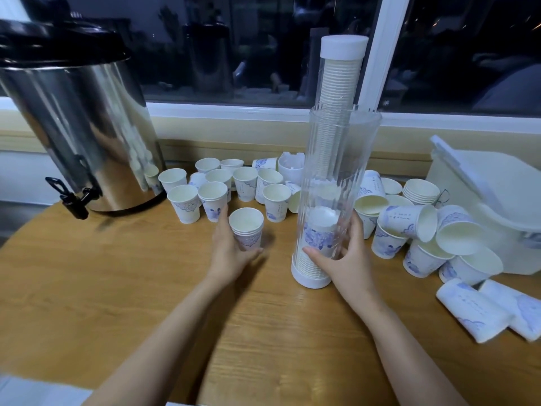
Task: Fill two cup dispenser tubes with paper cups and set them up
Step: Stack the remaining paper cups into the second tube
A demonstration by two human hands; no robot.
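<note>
Wooden tabletop point(117, 288) is running along a dark window point(234, 54); the glass is giving only murky reflections, nothing readable outside. A steel urn point(82, 118) with a black lid and tap is sitting at far left, cut off by the frame edge.

A clear tube point(336, 159) is standing upright on its white base, top open, just right of centre. The right hand point(348, 259) is gripping its lower part, thumb across the front, fingers wrapping behind. Inside, a few cups are sitting low down; the ribbed plastic is blurring them, so no count.

The left hand point(228, 253) is holding a short stack of cups point(246, 227) on the tabletop, just left of the tube; how many cups are in it is unclear.

A second, capped tube point(341, 71) is standing behind, packed with cups, its lower half hidden by the front tube.

Upright loose cups point(219, 186) are crowding the back; tumbled cups point(424, 230) are piling up at right against a white bin point(497, 194), partly out of frame. Two wrapped cup bundles point(483, 312) are lying at the right edge, one cut off.
</note>
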